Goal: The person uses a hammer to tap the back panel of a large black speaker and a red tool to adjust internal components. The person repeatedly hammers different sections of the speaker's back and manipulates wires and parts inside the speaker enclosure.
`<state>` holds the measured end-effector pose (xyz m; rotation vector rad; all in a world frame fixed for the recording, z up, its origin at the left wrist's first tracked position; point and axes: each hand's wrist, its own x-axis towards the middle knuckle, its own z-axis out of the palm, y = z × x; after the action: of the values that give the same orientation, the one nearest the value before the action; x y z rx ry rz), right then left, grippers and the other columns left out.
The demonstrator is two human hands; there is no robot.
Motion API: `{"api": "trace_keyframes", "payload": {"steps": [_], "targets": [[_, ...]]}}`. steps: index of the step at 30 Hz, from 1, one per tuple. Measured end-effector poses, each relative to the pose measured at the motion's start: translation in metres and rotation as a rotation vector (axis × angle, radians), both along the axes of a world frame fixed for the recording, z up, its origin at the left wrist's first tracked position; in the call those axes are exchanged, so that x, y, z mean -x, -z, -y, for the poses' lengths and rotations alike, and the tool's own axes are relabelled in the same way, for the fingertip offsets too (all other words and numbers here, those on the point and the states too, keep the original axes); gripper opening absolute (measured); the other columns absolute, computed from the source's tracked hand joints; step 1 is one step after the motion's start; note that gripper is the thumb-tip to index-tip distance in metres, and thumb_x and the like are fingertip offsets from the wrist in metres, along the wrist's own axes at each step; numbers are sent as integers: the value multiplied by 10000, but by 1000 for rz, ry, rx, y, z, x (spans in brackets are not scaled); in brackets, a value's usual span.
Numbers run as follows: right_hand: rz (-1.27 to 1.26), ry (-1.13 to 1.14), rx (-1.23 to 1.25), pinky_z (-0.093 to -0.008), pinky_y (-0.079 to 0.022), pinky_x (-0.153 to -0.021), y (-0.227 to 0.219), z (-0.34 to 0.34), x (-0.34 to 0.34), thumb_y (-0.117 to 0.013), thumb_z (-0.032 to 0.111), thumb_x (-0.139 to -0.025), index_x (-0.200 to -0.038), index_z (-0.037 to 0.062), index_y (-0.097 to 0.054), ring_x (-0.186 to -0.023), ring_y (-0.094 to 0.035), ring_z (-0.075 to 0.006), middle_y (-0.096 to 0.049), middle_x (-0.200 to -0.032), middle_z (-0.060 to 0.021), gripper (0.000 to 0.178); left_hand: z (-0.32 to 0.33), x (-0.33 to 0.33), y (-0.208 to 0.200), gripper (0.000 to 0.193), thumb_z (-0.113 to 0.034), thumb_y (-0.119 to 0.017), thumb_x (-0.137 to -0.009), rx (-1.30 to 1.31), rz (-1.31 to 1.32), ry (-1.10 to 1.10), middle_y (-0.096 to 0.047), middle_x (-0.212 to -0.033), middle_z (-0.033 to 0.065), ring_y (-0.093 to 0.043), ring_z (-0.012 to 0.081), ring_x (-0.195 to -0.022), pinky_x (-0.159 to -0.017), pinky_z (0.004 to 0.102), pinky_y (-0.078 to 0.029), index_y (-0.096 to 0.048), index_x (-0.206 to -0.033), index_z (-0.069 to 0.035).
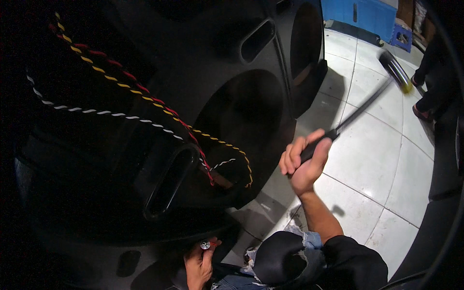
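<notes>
My right hand (309, 162) is wrapped round the black grip of a hammer (363, 106), raised over the floor to the right. The hammer's dark head with a yellowish end is slightly blurred by motion. Low in the middle, my left hand (199, 265) grips a small tool with a round metal end (205, 245) and a bit of red or orange beside it; its rest is hidden. That hand is by the near edge of a large black cabinet (232, 63) with big round openings and oblong slots.
Twisted wires, red-and-black (137, 86), yellow-and-black (106, 76) and white-and-black (116, 114), run across the cabinet into a round opening. White floor tiles (372, 159) lie to the right. Beyond are a blue bin (369, 17) and a person's dark-clothed legs (437, 72). My knee in torn jeans (311, 241) is near the cabinet.
</notes>
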<state>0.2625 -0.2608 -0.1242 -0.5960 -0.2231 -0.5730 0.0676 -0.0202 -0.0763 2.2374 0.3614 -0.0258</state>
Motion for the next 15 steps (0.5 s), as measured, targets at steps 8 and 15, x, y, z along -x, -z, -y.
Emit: {"api": "trace_keyframes", "payload": {"steps": [8, 15], "targets": [[-307, -223, 341, -242, -356, -337, 12, 1, -18, -448, 498, -1008, -805, 101, -495, -381, -436, -84, -428, -502, 8, 449, -1, -2, -5, 248, -174, -560, -952, -51, 30, 58, -733, -933, 127, -656, 195, -803, -732, 321, -504, -672, -1053, 23], [-387, 261, 366, -273, -337, -336, 10, 25, -77, -370, 518, -1024, -829, 88, -474, -374, -391, -112, -376, -499, 0, 484, 5, -8, 8, 223, -128, -568, -933, -28, 12, 38, -736, -944, 123, -650, 170, -798, -721, 303, -499, -672, -1058, 24]]}}
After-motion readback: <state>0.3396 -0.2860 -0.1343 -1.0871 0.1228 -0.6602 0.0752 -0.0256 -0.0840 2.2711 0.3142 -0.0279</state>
